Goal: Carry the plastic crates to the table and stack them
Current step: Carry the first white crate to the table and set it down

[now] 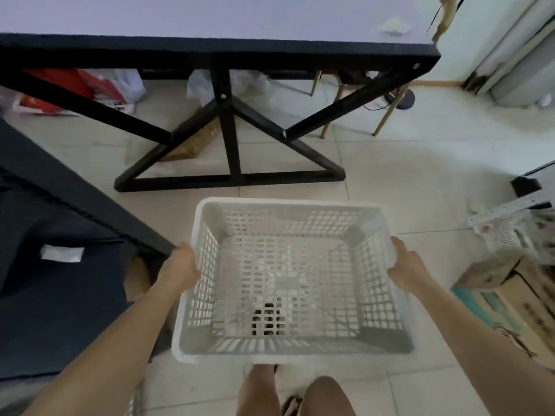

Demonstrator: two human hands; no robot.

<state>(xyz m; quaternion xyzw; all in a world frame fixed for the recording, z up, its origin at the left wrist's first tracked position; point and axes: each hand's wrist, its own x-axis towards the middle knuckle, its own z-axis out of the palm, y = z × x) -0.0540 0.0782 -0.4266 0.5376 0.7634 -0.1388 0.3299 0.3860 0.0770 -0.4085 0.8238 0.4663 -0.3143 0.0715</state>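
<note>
A white plastic crate (207, 352) with lattice walls and floor hangs in the air in front of me, above the tiled floor, and it holds nothing. My left hand (184, 262) grips its left rim and my right hand (407, 265) grips its right rim. The table (210, 16) stands ahead at the top of the view, with a pale top, a black edge and a black cross-braced leg frame. Another white crate (504, 235) sits at the right, partly covered by clutter.
A dark cloth-covered surface (45, 235) fills the left side. Cardboard boxes (510, 295) stand at the right. Red bags (75, 91), plastic bags and a brown parcel (195, 142) lie under the table. Wooden chair legs (387, 115) stand beyond its right end. My legs show below the crate.
</note>
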